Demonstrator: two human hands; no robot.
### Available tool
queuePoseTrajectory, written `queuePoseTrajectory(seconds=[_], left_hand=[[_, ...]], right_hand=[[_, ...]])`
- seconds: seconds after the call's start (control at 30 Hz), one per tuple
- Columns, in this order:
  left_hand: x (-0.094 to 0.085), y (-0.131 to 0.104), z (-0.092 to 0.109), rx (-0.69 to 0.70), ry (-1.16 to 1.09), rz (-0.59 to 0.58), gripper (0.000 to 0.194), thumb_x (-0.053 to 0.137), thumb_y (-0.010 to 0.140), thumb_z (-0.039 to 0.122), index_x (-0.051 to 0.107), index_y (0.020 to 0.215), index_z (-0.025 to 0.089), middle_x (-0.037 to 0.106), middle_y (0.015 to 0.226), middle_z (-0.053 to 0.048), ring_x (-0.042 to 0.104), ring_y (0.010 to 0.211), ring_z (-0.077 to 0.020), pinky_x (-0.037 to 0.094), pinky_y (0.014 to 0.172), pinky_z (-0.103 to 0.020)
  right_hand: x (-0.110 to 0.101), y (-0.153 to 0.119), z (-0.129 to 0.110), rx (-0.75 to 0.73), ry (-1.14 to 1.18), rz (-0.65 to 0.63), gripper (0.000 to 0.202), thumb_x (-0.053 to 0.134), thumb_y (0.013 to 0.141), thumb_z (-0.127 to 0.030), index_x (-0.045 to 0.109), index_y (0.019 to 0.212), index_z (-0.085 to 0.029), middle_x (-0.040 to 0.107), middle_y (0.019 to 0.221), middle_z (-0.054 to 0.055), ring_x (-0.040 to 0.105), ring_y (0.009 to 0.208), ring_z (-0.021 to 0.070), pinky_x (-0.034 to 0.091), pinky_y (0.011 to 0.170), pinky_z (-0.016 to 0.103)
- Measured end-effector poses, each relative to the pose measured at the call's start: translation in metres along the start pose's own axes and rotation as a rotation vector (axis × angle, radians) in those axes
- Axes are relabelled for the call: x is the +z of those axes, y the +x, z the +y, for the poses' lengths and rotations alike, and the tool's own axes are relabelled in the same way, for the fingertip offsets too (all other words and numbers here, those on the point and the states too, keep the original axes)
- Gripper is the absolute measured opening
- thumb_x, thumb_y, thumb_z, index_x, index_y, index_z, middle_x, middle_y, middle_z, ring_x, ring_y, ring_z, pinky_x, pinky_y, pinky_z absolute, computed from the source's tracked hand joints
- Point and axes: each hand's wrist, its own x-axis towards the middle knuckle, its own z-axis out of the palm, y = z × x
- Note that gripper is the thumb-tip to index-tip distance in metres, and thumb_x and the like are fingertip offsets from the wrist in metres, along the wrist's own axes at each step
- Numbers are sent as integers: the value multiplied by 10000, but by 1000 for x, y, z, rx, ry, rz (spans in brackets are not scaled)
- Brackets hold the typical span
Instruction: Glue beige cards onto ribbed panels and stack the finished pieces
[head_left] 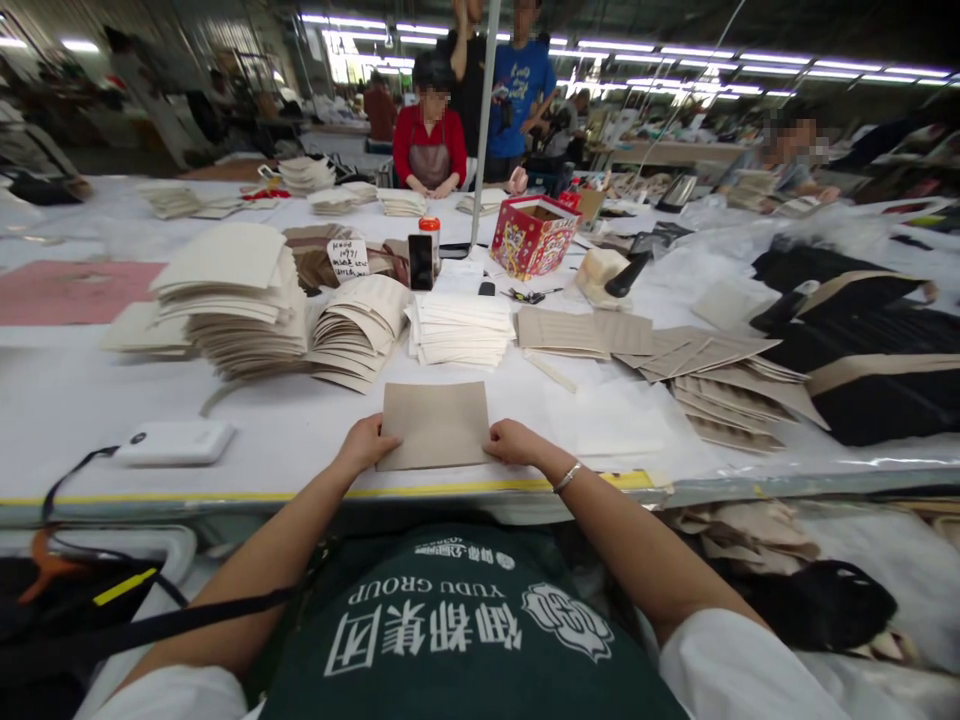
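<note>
A tan rectangular panel (433, 426) lies near the front edge of the white table (292, 440). My left hand (367, 443) pinches its left edge, and my right hand (513, 442) grips its lower right edge. Just beyond the panel is a stack of white sheets (462, 328). Curved stacks of cream pieces (232, 300) stand to the left of that, with a lower fanned stack (360, 325) beside them. To the right, tan pieces (720, 375) lie spread in overlapping layers.
A white power bank (178, 443) with a black cable lies at the left front. Farther back are a phone (421, 262), a red box (534, 236) and a thin pole (484, 130). Black fabric (885, 385) covers the right side. A person in red (429, 150) is across the table.
</note>
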Motion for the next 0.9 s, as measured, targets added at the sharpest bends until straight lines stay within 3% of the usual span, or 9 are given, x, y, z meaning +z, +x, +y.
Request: queuePoseTrajectory(seconds=[0.17,0.3,0.4,0.47,0.5,0.57,0.67,0.77,0.9], left_hand=[[2,-4,6,3,188,37,392,522,677,405,595,956,140,666,892,-90,598,852,-274,454,744,-338],[8,-3,1,57,306,128,494,475,740,427,502,1143,143,643,975,-101,602,874,-259,461,771,-335],[12,-6,-4,257,319,356,646,514,739,403,363,1295,112,551,1181,-165,531,1053,-298,422,888,-399],[15,-10,-4,425,378,481,598,507,773,366,372,1305,130,483,1274,-178,436,1172,-321,352,969,-451],[18,-12,-2,517,405,483,519,479,803,324,406,1289,155,484,1283,-164,415,1194,-312,331,989,-455],[29,-16,5,721,435,365,393,397,852,218,482,1235,206,539,1235,-118,448,1168,-261,337,992,-414],[52,-18,25,948,467,115,372,345,878,169,527,1199,218,589,1160,-91,500,1087,-214,373,951,-357],[71,-16,48,959,533,-17,351,393,890,276,523,1209,210,583,1127,-109,513,1015,-232,405,868,-369],[75,-11,68,946,646,-100,342,411,885,330,540,1186,231,567,1044,-106,502,921,-228,404,780,-358]], right_hand=[[-5,0,-2,-13,15,-9,208,487,753,-206,669,732,-109,675,650,63,584,537,118,377,500,181],[-11,1,-3,-3,34,-20,214,496,750,-204,681,727,-99,679,652,67,586,535,120,395,527,189],[-13,1,-3,-10,60,-26,211,500,738,-189,685,702,-93,678,648,70,586,531,122,398,523,189],[-13,1,-2,-10,86,-24,207,501,730,-182,686,700,-93,678,650,70,589,534,123,401,519,186],[-13,2,-1,-9,97,-24,204,503,727,-181,685,698,-93,678,652,70,590,534,123,401,515,184],[-12,3,-1,-10,112,-27,196,507,722,-181,679,689,-94,677,653,69,590,533,121,399,503,179],[-12,4,-1,-7,115,-39,185,513,717,-182,670,675,-94,675,652,72,591,539,125,400,497,179],[-13,6,0,1,106,-52,180,518,717,-189,659,657,-94,667,635,70,584,535,127,407,506,188],[-22,14,6,-49,200,-165,160,529,729,-202,627,647,-105,638,597,33,526,484,89,394,489,177]])
